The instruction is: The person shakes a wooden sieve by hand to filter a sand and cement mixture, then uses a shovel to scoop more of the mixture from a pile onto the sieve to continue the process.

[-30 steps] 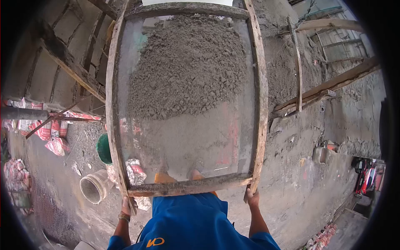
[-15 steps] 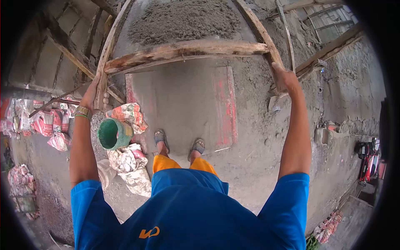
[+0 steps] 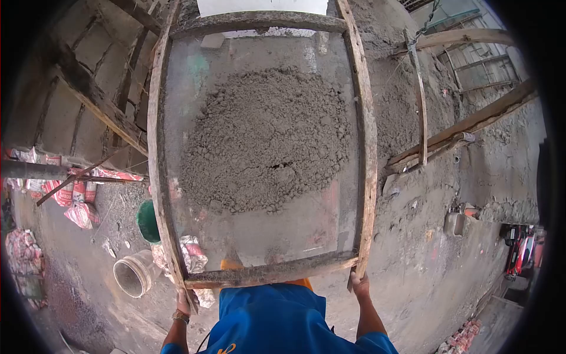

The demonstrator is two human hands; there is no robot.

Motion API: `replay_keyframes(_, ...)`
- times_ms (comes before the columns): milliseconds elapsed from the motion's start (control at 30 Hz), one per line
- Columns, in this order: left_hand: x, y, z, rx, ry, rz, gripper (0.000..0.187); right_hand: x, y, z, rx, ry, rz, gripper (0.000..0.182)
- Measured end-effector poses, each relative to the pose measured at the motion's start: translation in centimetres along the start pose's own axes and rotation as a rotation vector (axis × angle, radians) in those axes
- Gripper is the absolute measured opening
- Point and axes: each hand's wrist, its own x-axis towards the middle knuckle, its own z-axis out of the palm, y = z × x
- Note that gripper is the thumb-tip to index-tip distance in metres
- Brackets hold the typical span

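A rectangular wooden-framed mesh screen (image 3: 365, 141) spans the middle of the view, its near rail close to the blue shirt. On the mesh lies a wide heap of damp grey sand-like material (image 3: 271, 130). My left hand (image 3: 186, 300) is closed round the frame's near left handle end. At the near right handle end, my right hand (image 3: 360, 284) grips the wood. The legs and feet are mostly hidden beneath the screen.
A green bucket (image 3: 147, 222) and a pale bucket (image 3: 133, 275) stand left of the frame, with sacks (image 3: 81, 215) farther left. Wooden beams (image 3: 471, 121) cross the right side. A metal container (image 3: 454, 223) and a red machine (image 3: 520, 251) are at the right.
The screen has come toward my body, bringing the grey heap into the middle of the view. Both hands have drawn back from far ahead to near the shirt, still holding the frame.
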Motion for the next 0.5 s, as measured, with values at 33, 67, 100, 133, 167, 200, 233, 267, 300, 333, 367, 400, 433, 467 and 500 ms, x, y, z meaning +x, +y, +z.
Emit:
replay_keyframes(33,1.5,0.9,-0.1,0.001,0.007,-0.046,0.07,1.8,-1.5,0.7,-0.006,0.002,0.003,0.043)
replay_keyframes(67,3.8,3.9,1.9,0.038,0.038,-0.062,0.066,4.9,-4.5,1.7,0.0,0.015,0.005,0.042)
replay_keyframes(100,5.9,7.8,4.5,0.006,0.048,-0.104,0.065,9.0,-5.5,2.3,-0.103,0.065,-0.023,0.047)
replay_keyframes(133,7.5,12.0,6.9,0.022,0.062,-0.123,0.065,12.3,-8.9,2.5,-0.241,0.095,-0.079,0.057)
replay_keyframes(167,8.4,16.0,9.0,0.138,0.071,-0.067,0.064,14.1,-14.6,2.6,-0.417,0.134,-0.008,0.073)
replay_keyframes(200,8.5,20.3,11.2,0.173,0.08,-0.005,0.065,18.0,-16.1,1.8,-0.55,0.185,-0.005,0.086)
replay_keyframes(233,8.6,24.2,12.5,0.169,0.051,0.012,0.065,19.3,-20.8,1.2,-0.495,0.217,-0.058,0.091)
replay_keyframes(267,6.7,28.4,15.1,0.176,0.013,0.034,0.066,17.2,-28.6,0.8,-0.491,0.26,-0.095,0.087)
replay_keyframes(300,5.9,32.0,16.5,0.174,0.011,0.074,0.061,17.6,-33.0,-0.3,-0.409,0.206,-0.153,0.087)
replay_keyframes(333,5.7,34.9,16.7,0.234,-0.035,0.118,0.06,16.4,-38.4,-1.1,-0.538,0.222,-0.141,0.086)
replay_keyframes(367,4.8,37.1,16.5,0.233,-0.073,0.089,0.06,15.6,-42.1,-1.9,-0.514,0.193,-0.036,0.087)
replay_keyframes(400,4.1,38.9,16.8,0.224,-0.119,0.079,0.06,14.5,-43.1,-2.7,-0.518,0.2,-0.029,0.087)
replay_keyframes(433,3.3,38.9,17.4,0.226,-0.13,0.076,0.06,13.6,-43.7,-3.4,-0.546,0.162,-0.006,0.086)
replay_keyframes(467,1.9,38.0,17.2,0.217,-0.103,0.063,0.06,13.1,-43.6,-3.9,-0.574,0.119,0.019,0.085)
replay_keyframes(500,0.5,36.4,16.4,0.207,-0.068,0.043,0.06,13.0,-39.4,-4.0,-0.492,0.149,-0.045,0.081)
